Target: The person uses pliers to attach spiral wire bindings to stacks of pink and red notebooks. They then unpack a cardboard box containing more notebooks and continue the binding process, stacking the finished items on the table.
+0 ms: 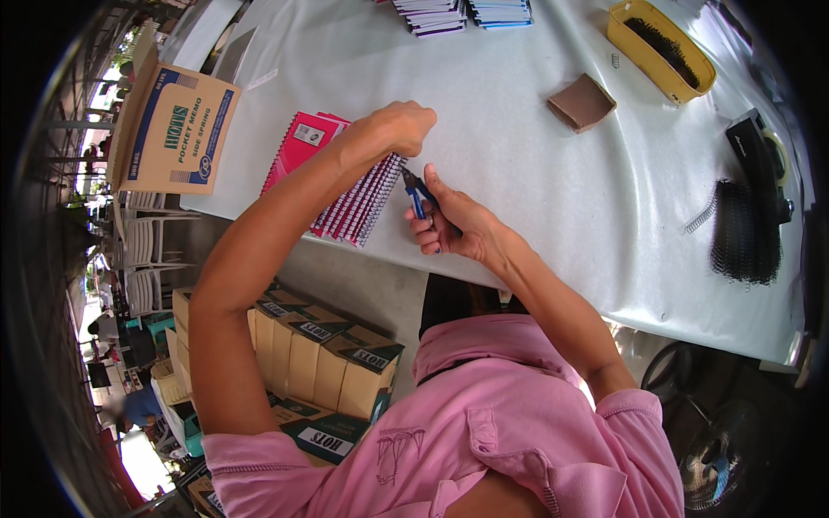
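Observation:
A stack of pink spiral notebooks (363,203) lies at the table's near edge, its wire coils facing right. Beside it on the left are more pink notebooks (300,138), partly covered by my left forearm. My left hand (406,127) is closed at the far end of the stack, fingers curled under; whatever they grip is hidden. In my right hand (458,223) is a pair of blue-handled wire cutters (415,197), fingers wrapped round the handles. The cutters' tips touch or nearly touch the coil ends at the stack's far right corner.
Farther right are a brown cardboard piece (581,103), a yellow tray (618,33) of dark coils, a black dispenser (753,147) and heaped black coils (744,233). Notebook piles (432,15) stand at the back. An open carton (181,129) is left; boxes (341,371) stack below the table.

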### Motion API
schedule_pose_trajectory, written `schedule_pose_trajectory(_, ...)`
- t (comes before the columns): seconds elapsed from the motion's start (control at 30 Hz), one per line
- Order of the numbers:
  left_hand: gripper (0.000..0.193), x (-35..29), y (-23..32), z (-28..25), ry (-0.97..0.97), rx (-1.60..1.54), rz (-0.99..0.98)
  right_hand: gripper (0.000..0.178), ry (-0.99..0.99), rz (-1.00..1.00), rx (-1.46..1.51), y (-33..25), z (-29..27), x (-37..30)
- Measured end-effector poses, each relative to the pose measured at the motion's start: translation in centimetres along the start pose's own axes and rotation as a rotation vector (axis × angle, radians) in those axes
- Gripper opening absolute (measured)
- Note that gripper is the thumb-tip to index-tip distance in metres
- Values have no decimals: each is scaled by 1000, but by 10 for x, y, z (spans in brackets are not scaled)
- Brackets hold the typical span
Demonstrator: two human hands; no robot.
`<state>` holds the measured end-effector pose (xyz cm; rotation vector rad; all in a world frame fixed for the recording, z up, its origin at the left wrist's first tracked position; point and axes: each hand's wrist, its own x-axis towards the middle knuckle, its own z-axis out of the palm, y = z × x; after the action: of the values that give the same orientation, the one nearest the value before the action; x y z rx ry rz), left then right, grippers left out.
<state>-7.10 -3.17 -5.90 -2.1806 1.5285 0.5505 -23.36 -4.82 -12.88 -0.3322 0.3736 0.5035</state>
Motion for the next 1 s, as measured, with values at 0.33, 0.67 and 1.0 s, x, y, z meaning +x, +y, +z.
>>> schedule_pose_trajectory(0.33,22,-2,0,-2,-81,-5,-43,75,88,47,72,-7,15,4)
schedule_pose_trajectory(0.67,21,-10,6,-3,47,35,107,70,141,37,70,-3,17,0)
schedule_pose_trajectory(1.0,16,-11,6,-2,25,21,68,69,182,80,136,-9,17,4)
